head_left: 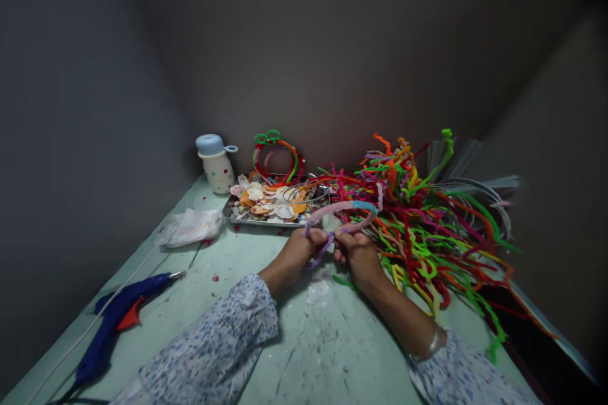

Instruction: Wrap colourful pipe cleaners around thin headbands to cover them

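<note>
A headband (pixel 339 207) wrapped in pink, blue and purple pipe cleaner is held up above the table, its curve facing away from me. My left hand (pixel 304 250) pinches the purple pipe cleaner (pixel 323 252) close to one end of the band. Close beside it, my right hand (pixel 360 256) is closed on the same purple strand and the band's other side. A short tail of purple hangs down between the hands. The fingertips partly hide where strand and band meet.
A metal tray (pixel 266 223) of paper flowers and beads lies behind the hands, finished headbands (pixel 278 161) standing on it. Right is a large heap of pipe cleaners (pixel 427 228). Left are a blue glue gun (pixel 118 316), a plastic packet (pixel 194 228) and a bottle (pixel 217 168).
</note>
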Tool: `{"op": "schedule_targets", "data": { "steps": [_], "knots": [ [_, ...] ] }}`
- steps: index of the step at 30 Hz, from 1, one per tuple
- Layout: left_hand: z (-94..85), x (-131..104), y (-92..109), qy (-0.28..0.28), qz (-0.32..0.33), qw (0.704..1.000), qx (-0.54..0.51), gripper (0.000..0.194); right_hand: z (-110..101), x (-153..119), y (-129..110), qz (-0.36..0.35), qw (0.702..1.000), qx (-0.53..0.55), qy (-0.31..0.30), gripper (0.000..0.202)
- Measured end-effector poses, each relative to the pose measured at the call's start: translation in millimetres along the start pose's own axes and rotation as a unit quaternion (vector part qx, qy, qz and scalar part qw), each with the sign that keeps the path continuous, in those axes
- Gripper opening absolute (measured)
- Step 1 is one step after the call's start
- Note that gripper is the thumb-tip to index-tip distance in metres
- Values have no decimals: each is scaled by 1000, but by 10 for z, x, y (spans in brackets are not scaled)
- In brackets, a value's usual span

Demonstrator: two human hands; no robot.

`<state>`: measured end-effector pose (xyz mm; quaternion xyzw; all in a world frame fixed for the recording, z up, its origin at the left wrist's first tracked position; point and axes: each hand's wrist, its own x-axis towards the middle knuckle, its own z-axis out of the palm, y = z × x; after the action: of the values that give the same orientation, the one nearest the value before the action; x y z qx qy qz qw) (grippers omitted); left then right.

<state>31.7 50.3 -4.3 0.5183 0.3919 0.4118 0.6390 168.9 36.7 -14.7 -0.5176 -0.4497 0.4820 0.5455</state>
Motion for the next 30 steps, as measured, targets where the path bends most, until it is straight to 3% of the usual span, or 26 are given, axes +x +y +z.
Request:
{"op": "schedule_targets", "data": {
  "steps": [5, 12, 19, 30],
  "knots": [
    [2, -8, 38, -53, 26, 998, 11, 14, -19, 23, 42, 9, 1000, 22, 3, 32],
    [3, 7, -35, 60, 108, 985, 122, 8, -27, 64, 126, 11, 1000, 20, -16, 35],
    [-8, 16, -58, 74, 143, 977, 143, 10, -5, 62, 127, 14, 998, 56, -13, 32],
    [0, 5, -3, 95, 134, 978, 130, 23, -8, 58, 115, 3, 999, 34, -29, 35]
  ]
}}
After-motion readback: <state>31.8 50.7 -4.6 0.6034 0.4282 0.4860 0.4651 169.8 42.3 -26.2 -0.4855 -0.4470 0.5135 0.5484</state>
